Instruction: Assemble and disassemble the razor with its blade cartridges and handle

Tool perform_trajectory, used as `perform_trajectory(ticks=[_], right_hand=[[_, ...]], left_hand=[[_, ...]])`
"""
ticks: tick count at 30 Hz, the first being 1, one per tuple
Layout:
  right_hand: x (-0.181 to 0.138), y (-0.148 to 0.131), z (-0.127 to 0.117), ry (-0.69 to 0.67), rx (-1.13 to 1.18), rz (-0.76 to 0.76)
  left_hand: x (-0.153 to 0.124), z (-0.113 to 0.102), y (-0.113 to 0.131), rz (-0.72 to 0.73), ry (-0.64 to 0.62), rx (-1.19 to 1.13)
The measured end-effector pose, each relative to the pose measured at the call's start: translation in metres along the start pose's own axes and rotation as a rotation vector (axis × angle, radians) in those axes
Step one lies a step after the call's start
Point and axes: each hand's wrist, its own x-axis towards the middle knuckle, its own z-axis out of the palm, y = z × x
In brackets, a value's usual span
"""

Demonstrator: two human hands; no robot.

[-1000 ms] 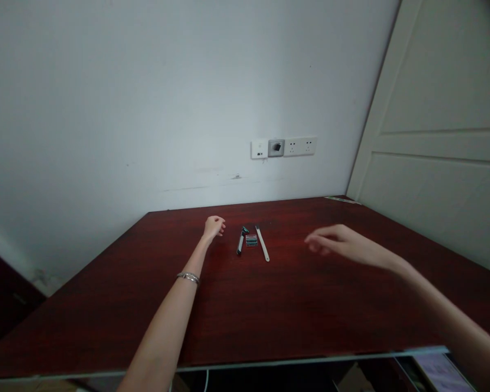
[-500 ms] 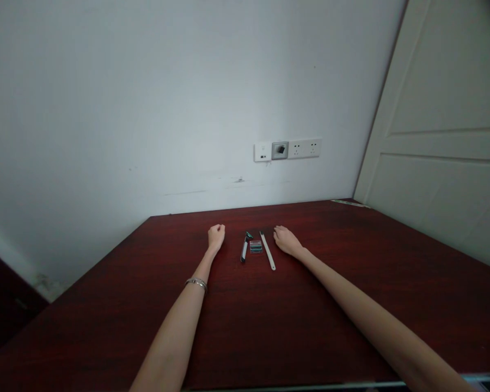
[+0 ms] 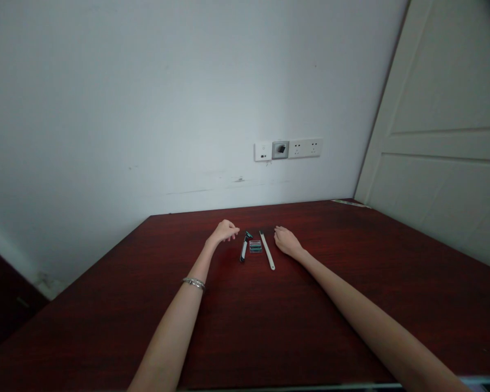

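A razor (image 3: 244, 249) with a green head and a white-and-dark handle lies on the table, its head pointing away from me. Just to its right is a small clear case (image 3: 255, 247) with dark green pieces inside, likely razor cartridges. Right of that rests a long white stick-like tool (image 3: 268, 252) with a dark far tip. My left hand (image 3: 225, 231) hovers left of the razor's head, fingers apart and holding nothing. Palm down on the table, my right hand (image 3: 286, 240) lies right of the white tool, touching none of these things.
The dark red wooden table (image 3: 245, 321) runs back to a pale wall. Wall sockets (image 3: 305, 148) sit above its far edge. On the right stands a cream panelled door (image 3: 445, 136). A thin pale strip (image 3: 350, 203) lies at the table's far right corner.
My left hand has lifted and moved right toward the razor, its curled fingers spreading out. My right hand and the things on the table have stayed put.
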Motion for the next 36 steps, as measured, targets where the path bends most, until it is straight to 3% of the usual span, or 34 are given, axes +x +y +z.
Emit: perform_trajectory(ticks=[4, 8, 15, 25, 36], right_hand=[[0.000, -0.001, 0.001, 0.006, -0.019, 0.016], [0.002, -0.001, 0.002, 0.009, -0.033, 0.029], [0.001, -0.001, 0.003, 0.016, -0.042, 0.034], [0.001, -0.001, 0.003, 0.025, -0.035, 0.034], [0.002, -0.001, 0.004, 0.028, 0.015, 0.045]], left_hand=[[-0.007, 0.000, 0.017, -0.116, -0.201, 0.040], [-0.009, 0.009, 0.020, -0.198, -0.303, 0.080], [-0.002, 0.023, 0.011, -0.221, -0.330, 0.118], [-0.002, 0.024, 0.007, -0.232, -0.354, 0.057], [-0.014, 0.024, 0.020, -0.219, -0.272, 0.081]])
